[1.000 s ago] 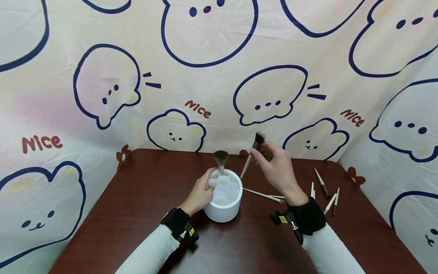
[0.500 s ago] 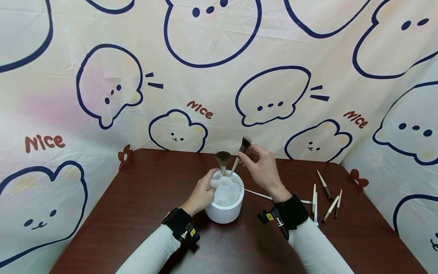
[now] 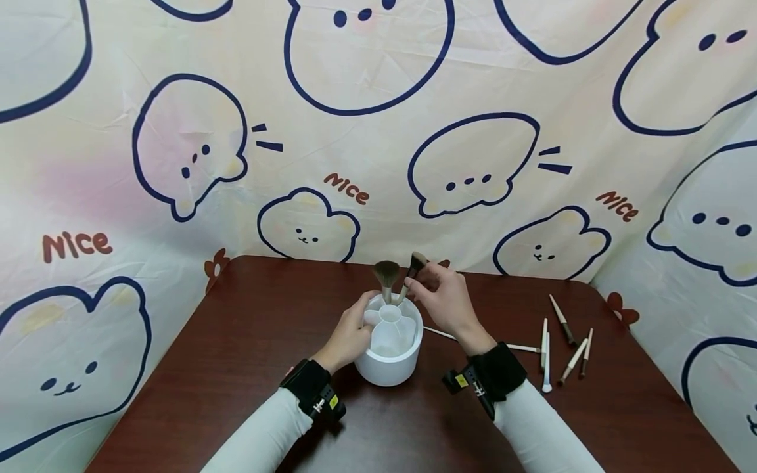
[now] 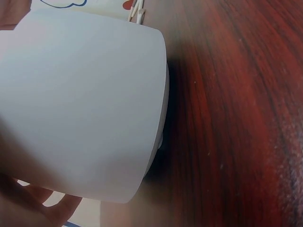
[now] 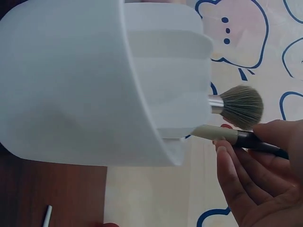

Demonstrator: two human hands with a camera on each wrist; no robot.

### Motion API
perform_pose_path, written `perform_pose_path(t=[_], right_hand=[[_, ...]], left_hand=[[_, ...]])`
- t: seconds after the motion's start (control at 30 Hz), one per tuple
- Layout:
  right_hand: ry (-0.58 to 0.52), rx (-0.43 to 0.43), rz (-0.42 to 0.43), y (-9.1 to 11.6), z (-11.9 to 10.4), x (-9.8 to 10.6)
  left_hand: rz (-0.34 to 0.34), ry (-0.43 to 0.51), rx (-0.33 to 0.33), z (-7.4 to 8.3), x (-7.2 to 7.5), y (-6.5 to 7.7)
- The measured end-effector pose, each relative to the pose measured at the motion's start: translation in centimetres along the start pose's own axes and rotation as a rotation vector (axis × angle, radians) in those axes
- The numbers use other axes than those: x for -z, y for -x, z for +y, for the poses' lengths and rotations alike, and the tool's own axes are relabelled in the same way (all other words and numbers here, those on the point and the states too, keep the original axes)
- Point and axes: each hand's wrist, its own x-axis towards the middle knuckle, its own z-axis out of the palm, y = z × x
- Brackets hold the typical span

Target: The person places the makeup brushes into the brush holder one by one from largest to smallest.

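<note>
A round white brush holder (image 3: 387, 371) with inner compartments stands on the table in the head view. My left hand (image 3: 345, 335) grips its left side, thumb over the rim; in the left wrist view the holder's smooth wall (image 4: 85, 94) fills much of the frame. A fan-shaped makeup brush (image 3: 386, 274) stands bristles up in a back compartment. Beside it, my right hand (image 3: 446, 295) pinches a second makeup brush (image 3: 415, 265) near its dark ferrule. That brush's pale handle (image 5: 215, 133) reaches down behind the holder's inner wall, its lower end hidden.
Several loose brushes (image 3: 572, 361) lie on the dark wooden table (image 3: 266, 309) to the right. A thin white brush handle (image 3: 440, 333) lies beside the holder, partly under my right arm. A patterned cloth (image 3: 378, 151) hangs behind the table.
My right hand has moved left and then down with its brush, from beside the holder into a back compartment. My left hand keeps its grip on the holder.
</note>
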Motion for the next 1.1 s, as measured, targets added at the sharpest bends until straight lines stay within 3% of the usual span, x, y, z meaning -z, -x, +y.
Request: perform_pose_path(t=[1.1], right_hand=[[0.087, -0.019, -0.126, 0.9, 1.5, -1.1]], left_hand=[[-0.009, 0.008, -0.014, -0.2, 0.1, 0.0]])
